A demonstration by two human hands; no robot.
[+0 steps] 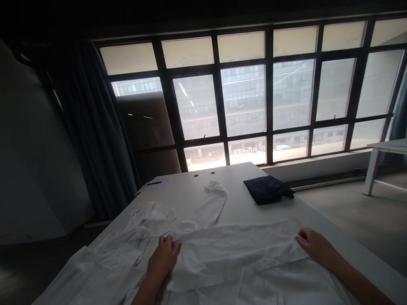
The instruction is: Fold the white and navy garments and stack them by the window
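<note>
A white long-sleeved shirt (235,250) lies spread across the near part of the table, wrinkled, with one sleeve (213,207) stretching toward the far end. On its left edge, my left hand (163,256) is closed, thumb and fingers pinching the fabric. My right hand (318,248) grips the opposite edge between thumb and bent fingers. Left of the shirt sits more crumpled white cloth (149,218); whether it is part of the same garment I cannot tell. The shirt's lower part runs out of view at the bottom.
A dark folded cloth (269,189) rests at the white table's (235,173) right edge. At the far left corner are papers with a blue pen (154,183). Behind stand large windows (243,101) and a dark curtain (92,110). Another white table (375,165) is at right.
</note>
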